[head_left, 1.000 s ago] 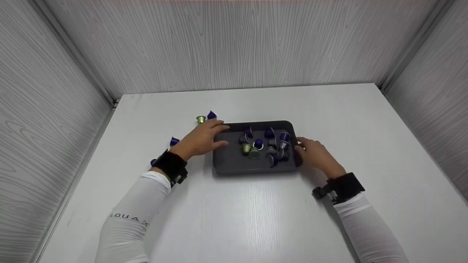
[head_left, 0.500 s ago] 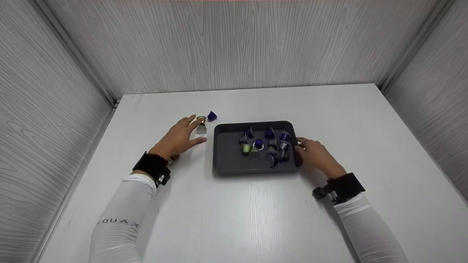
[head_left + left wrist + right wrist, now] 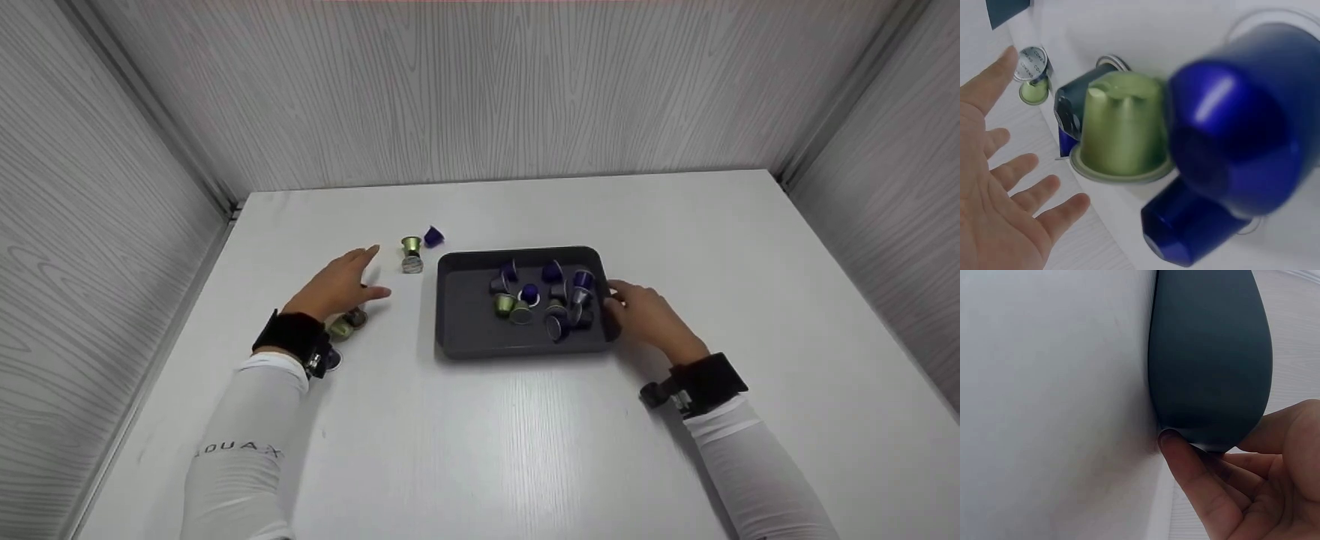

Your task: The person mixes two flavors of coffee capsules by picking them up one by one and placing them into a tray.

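My left hand (image 3: 334,285) hovers with fingers spread over the left side of the table, holding nothing. Under and beside it are several coffee capsules; the left wrist view shows a green capsule (image 3: 1123,124), a large blue capsule (image 3: 1230,124) and a dark capsule (image 3: 1081,98) close by the palm. My right hand (image 3: 645,319) grips the right end of a dark grey tray (image 3: 472,326), the thumb (image 3: 1193,478) at its lower edge. Blue, green and dark capsules lie in the tray, mostly in its right half, such as a green one (image 3: 505,304).
Behind the left hand, near the tray's back left corner, are a green capsule (image 3: 411,244), a silver-lidded capsule (image 3: 412,264) and a blue capsule (image 3: 433,237). Pale wood-grain panels (image 3: 487,97) enclose the white table (image 3: 480,450) at the back and sides.
My left hand has drawn back leftward from the tray's left rim, past the capsules at the back, to those farther left. The right hand and the tray have stayed in place.
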Tool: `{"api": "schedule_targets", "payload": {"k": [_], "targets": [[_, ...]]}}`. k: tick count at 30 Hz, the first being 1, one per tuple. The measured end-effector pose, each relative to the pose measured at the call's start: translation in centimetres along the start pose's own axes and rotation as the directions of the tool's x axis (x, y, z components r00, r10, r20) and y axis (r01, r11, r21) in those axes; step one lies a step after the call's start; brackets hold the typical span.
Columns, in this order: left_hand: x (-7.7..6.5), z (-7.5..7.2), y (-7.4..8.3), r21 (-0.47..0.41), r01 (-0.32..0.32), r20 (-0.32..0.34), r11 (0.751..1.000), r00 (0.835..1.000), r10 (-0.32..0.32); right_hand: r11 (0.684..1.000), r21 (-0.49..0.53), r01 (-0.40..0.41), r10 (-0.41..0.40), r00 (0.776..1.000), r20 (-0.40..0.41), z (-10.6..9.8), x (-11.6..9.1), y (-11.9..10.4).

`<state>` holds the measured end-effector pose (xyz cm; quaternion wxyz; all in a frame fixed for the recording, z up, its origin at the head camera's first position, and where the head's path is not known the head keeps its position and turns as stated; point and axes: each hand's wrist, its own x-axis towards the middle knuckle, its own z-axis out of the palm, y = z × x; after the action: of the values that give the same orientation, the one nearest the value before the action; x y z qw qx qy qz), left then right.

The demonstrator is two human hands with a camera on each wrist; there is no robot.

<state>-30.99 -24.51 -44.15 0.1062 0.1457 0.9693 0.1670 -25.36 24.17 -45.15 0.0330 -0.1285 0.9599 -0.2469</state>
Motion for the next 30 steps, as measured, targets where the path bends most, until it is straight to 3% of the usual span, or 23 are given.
{"api": "schedule_targets", "payload": {"k": [9, 14, 18, 30], "targets": [[-0.4, 0.1, -0.5, 0.03, 0.11, 0.029, 0.994, 0.993, -0.11, 1.0, -0.004, 0.007, -0.007, 1.0, 0.016, -0.1, -0.1, 0.0], [-0.7, 0.1, -0.2, 0.08, 0.167, -0.02, 0.983, 0.986, -0.166, 1.0, 0.004, 0.002, -0.002, 1.0, 0.02, -0.1, -0.2, 0.0], [-0.9, 0.2, -0.1, 0.06, 0.169, -0.056, 0.984, 0.985, -0.166, 1.0, 0.008, -0.005, 0.005, 1.0, 0.016, -0.1, -0.1, 0.0], [-1.2, 0.2, -0.2, 0.067, 0.087, -0.12, 0.994, 0.99, -0.078, 1.0, 0.005, -0.007, 0.007, 1.0, 0.006, 0.0, -0.1, -0.2]]}}
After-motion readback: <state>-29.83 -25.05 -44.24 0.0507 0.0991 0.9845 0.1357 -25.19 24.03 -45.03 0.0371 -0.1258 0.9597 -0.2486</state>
